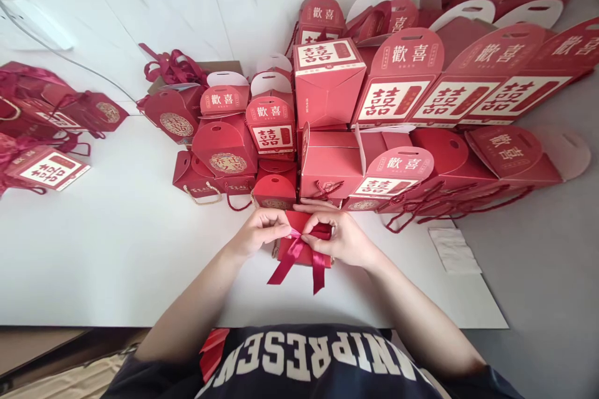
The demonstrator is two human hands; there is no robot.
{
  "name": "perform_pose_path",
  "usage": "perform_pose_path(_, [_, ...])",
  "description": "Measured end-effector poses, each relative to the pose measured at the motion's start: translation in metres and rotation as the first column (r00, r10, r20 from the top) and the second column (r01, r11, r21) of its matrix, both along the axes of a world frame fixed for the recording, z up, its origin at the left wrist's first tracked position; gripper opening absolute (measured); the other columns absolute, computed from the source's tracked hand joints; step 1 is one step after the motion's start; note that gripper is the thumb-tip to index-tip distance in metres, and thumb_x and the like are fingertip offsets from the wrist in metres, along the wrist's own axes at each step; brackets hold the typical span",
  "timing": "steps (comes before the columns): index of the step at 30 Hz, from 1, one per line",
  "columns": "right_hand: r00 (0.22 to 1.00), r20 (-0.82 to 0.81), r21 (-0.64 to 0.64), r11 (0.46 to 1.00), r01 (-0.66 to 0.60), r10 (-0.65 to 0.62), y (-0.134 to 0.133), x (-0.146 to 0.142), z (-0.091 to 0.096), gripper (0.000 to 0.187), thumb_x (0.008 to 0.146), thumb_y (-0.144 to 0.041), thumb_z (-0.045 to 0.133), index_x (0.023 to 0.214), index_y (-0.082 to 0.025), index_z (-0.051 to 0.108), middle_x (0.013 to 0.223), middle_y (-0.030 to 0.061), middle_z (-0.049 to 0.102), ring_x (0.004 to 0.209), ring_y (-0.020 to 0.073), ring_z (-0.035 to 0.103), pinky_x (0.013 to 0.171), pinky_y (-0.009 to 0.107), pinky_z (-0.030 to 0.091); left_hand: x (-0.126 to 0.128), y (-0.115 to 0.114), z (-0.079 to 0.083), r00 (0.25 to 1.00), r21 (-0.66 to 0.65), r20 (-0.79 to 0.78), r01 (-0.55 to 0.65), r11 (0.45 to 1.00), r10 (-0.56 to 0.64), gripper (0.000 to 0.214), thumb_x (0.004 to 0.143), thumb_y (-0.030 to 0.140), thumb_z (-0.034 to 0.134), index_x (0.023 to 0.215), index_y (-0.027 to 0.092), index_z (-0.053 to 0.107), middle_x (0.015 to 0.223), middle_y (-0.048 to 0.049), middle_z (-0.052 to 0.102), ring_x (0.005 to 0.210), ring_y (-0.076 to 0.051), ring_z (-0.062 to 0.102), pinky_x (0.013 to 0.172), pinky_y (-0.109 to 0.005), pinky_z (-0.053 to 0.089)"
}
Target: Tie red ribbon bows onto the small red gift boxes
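A small red gift box (304,252) sits on the white table (121,262) right in front of me. A dark red ribbon (299,259) is tied over it, with two tails hanging toward me. My left hand (262,230) pinches the ribbon at the knot from the left. My right hand (339,237) pinches it from the right, fingers curled tight. Both hands rest on top of the box and hide most of its lid.
Stacks of red gift boxes (397,93) with gold and white labels crowd the back of the table against the white wall. More red boxes (47,168) lie at the far left. A bundle of loose ribbons (173,65) lies behind. A folded white sheet (453,249) lies at the right.
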State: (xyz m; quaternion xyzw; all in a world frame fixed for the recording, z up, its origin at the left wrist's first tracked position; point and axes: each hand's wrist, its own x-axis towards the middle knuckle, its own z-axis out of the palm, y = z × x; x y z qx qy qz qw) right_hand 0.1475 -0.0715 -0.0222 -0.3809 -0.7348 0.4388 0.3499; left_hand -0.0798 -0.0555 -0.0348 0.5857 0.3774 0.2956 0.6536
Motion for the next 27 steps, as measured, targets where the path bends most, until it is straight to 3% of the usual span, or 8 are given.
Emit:
perform_pose_path(6, [0.995, -0.026, -0.031, 0.995, -0.098, 0.097, 0.002, 0.008, -0.001, 0.014, 0.093, -0.025, 0.058, 0.086, -0.023, 0.071, 0.131, 0.0040, 0.063, 0.128, 0.0232, 0.055, 0.108, 0.039, 0.042, -0.009, 0.001, -0.001, 0.991, 0.006, 0.014, 0.132, 0.991, -0.132, 0.037, 0.087, 0.047, 0.062, 0.074, 0.013, 0.071, 0.045, 0.0048, 0.038, 0.042, -0.006, 0.030, 0.044, -0.023, 0.025])
perform_pose_path(10, [0.994, -0.056, -0.040, 0.994, -0.099, 0.096, 0.000, 0.011, 0.002, 0.015, 0.097, -0.029, 0.055, 0.094, -0.023, 0.068, 0.133, 0.0050, 0.060, 0.125, 0.0209, 0.056, 0.106, 0.036, 0.042, -0.011, -0.007, 0.011, 0.986, 0.265, -0.122, 0.140, 0.954, -0.110, 0.029, 0.090, 0.035, 0.060, 0.107, 0.016, 0.074, 0.058, -0.0001, 0.058, 0.050, -0.010, 0.045, 0.048, -0.023, 0.034])
perform_pose_path(12, [0.994, -0.071, -0.053, 0.995, -0.089, 0.085, 0.000, 0.013, 0.004, 0.015, 0.098, -0.031, 0.054, 0.094, -0.023, 0.066, 0.132, 0.0058, 0.060, 0.123, 0.0203, 0.056, 0.106, 0.035, 0.041, -0.009, -0.015, 0.017, 0.983, 0.525, -0.182, 0.072, 0.848, 0.029, 0.023, 0.089, 0.023, 0.061, 0.107, 0.017, 0.073, 0.065, -0.0011, 0.063, 0.054, -0.010, 0.049, 0.051, -0.023, 0.037])
perform_pose_path(14, [0.995, -0.074, -0.075, 0.995, -0.073, 0.068, 0.000, 0.016, 0.005, 0.015, 0.097, -0.033, 0.055, 0.092, -0.022, 0.063, 0.131, 0.0062, 0.060, 0.126, 0.0209, 0.054, 0.105, 0.035, 0.041, -0.007, -0.022, 0.021, 0.967, 0.725, -0.176, 0.002, 0.689, 0.183, 0.017, 0.085, 0.015, 0.064, 0.100, 0.018, 0.073, 0.062, 0.0012, 0.060, 0.052, -0.009, 0.047, 0.052, -0.022, 0.038])
perform_pose_path(16, [0.997, -0.062, -0.097, 0.994, -0.059, 0.053, 0.001, 0.018, 0.005, 0.016, 0.096, -0.035, 0.058, 0.087, -0.022, 0.060, 0.131, 0.0060, 0.060, 0.129, 0.0220, 0.052, 0.106, 0.036, 0.039, -0.005, -0.027, 0.022, 0.938, 0.819, -0.168, -0.039, 0.573, 0.304, 0.013, 0.082, 0.010, 0.067, 0.092, 0.019, 0.069, 0.058, 0.0040, 0.055, 0.050, -0.008, 0.044, 0.052, -0.022, 0.039])
perform_pose_path(18, [0.997, -0.050, -0.108, 0.993, -0.057, 0.052, 0.001, 0.020, 0.005, 0.018, 0.094, -0.036, 0.061, 0.083, -0.022, 0.057, 0.131, 0.0053, 0.060, 0.129, 0.0224, 0.052, 0.107, 0.036, 0.038, -0.005, -0.029, 0.023, 0.918, 0.861, -0.180, -0.028, 0.509, 0.353, 0.016, 0.079, 0.009, 0.069, 0.091, 0.019, 0.064, 0.062, 0.0042, 0.055, 0.054, -0.009, 0.047, 0.056, -0.023, 0.043])
perform_pose_path(23, [0.997, -0.052, -0.093, 0.994, -0.057, 0.052, 0.001, 0.020, 0.006, 0.019, 0.093, -0.034, 0.061, 0.080, -0.021, 0.055, 0.131, 0.0050, 0.060, 0.126, 0.0213, 0.053, 0.107, 0.036, 0.037, -0.004, -0.028, 0.038, 0.881, 0.898, -0.375, 0.268, 0.350, 0.288, 0.037, 0.082, 0.008, 0.066, 0.115, 0.024, 0.062, 0.099, -0.0059, 0.061, 0.090, -0.018, 0.058, 0.084, -0.035, 0.050])
perform_pose_path(27, [0.997, -0.043, -0.096, 0.993, -0.073, 0.069, 0.000, 0.020, 0.008, 0.020, 0.093, -0.034, 0.062, 0.080, -0.021, 0.055, 0.132, 0.0049, 0.059, 0.125, 0.0212, 0.053, 0.106, 0.035, 0.037, -0.001, -0.024, 0.052, 0.783, 0.846, -0.529, 0.459, 0.269, 0.327, 0.018, 0.086, 0.014, 0.063, 0.100, 0.024, 0.068, 0.107, -0.0070, 0.062, 0.098, -0.022, 0.057, 0.087, -0.039, 0.047])
